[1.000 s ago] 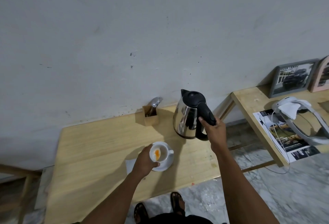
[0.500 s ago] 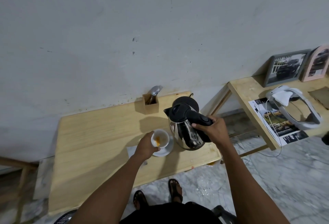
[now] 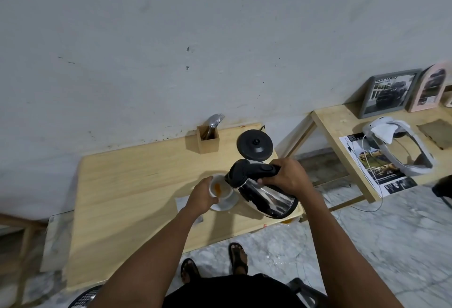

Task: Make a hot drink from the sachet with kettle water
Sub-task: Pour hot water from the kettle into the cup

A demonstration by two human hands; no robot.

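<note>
The fingers (image 3: 270,180) of the right hand (image 3: 285,176) are clenching round the kettle (image 3: 265,195) handle, tipping its spout over the cup (image 3: 220,186), while the left hand (image 3: 201,196) is grasping that cup on its saucer (image 3: 226,205), seemingly steadying it for pouring onto the orange powder (image 3: 217,186).

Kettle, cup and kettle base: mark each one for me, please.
kettle (image 3: 266,196), head view, on its shiny steel side.
cup (image 3: 221,189), head view, on its inner white wall.
kettle base (image 3: 254,144), head view, on its black top disc.
</note>
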